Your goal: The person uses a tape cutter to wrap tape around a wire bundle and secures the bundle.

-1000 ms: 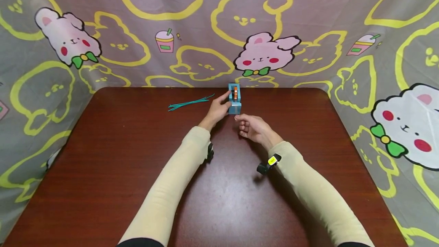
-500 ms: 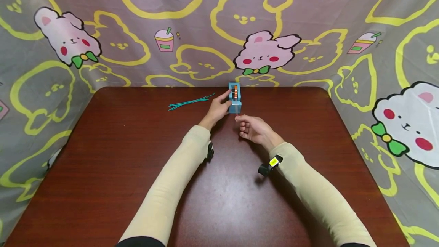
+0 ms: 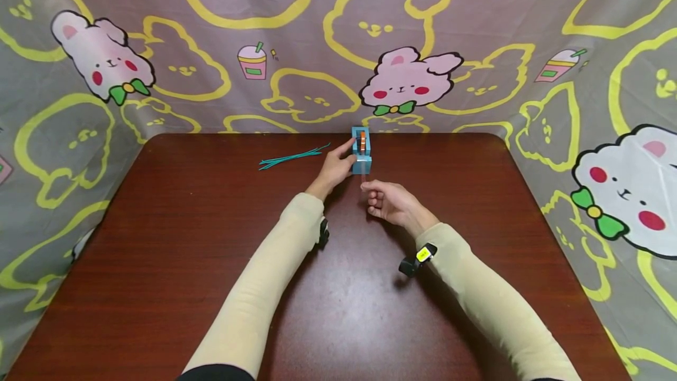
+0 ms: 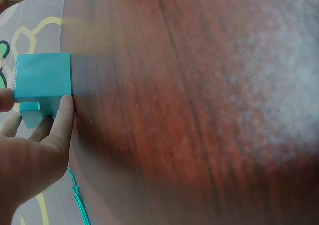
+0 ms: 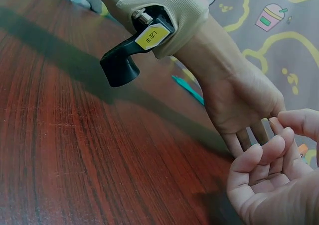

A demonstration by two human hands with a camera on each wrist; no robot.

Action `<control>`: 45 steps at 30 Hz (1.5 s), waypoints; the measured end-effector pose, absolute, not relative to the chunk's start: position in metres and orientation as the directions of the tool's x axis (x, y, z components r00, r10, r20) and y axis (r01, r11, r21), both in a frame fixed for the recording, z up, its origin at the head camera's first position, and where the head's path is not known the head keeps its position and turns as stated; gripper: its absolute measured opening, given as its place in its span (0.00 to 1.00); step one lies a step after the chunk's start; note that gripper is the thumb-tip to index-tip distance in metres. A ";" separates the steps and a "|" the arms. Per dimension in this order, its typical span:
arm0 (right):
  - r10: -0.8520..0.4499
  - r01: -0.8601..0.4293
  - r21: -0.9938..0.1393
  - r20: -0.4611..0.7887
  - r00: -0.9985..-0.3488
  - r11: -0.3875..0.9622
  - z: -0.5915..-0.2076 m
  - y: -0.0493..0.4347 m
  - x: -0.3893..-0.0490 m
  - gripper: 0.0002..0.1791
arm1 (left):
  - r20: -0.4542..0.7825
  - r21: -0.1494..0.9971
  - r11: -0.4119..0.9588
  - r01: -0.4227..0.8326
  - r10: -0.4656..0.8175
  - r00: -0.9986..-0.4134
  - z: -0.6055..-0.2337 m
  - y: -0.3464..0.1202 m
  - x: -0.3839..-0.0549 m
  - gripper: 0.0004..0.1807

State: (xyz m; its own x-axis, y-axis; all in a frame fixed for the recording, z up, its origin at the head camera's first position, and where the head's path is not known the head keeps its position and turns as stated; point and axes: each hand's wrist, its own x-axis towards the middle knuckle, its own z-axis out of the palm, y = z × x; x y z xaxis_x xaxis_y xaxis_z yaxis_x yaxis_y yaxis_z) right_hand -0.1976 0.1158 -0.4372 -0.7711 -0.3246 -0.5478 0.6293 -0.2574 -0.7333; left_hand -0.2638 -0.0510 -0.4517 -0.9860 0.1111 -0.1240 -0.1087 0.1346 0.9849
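A blue tape dispenser (image 3: 362, 166) stands at the far edge of the table, with an orange-cored tape roll (image 3: 362, 141) inside. My left hand (image 3: 333, 169) grips it from the left; in the left wrist view, fingers lie along the side of the dispenser (image 4: 45, 75) and the thumb is at its edge. A short strip of clear tape (image 3: 363, 176) runs from its near end toward me. My right hand (image 3: 392, 201) pinches the strip's end between thumb and forefinger, other fingers curled. In the right wrist view, the left hand (image 5: 241, 95) hides most of the dispenser.
Several thin teal ties (image 3: 293, 158) lie in a loose bundle left of the dispenser. Behind the brown table (image 3: 174, 222) hangs a patterned curtain (image 3: 307, 22), close to the far edge. Both wrists carry black camera mounts, such as the left one (image 5: 122, 68).
My right hand has drawn slightly toward me, and the clear tape strip between it and the dispenser has grown longer. The left hand stays on the dispenser.
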 end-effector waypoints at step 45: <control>-0.340 0.592 -0.759 -0.500 -0.797 -0.270 -0.434 0.120 -0.178 0.12 | -0.122 0.984 0.143 -0.107 0.105 -0.987 -0.455 -0.050 -0.266 0.29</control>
State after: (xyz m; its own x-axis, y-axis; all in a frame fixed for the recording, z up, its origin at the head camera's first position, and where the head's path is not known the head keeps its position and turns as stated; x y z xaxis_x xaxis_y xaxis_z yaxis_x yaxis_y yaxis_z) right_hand -0.1783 0.1199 -0.4343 -0.7966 -0.3400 -0.4998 0.5918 -0.2701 -0.7594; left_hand -0.2658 -0.0503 -0.4550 -0.9869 0.1055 -0.1223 -0.1067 0.1426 0.9840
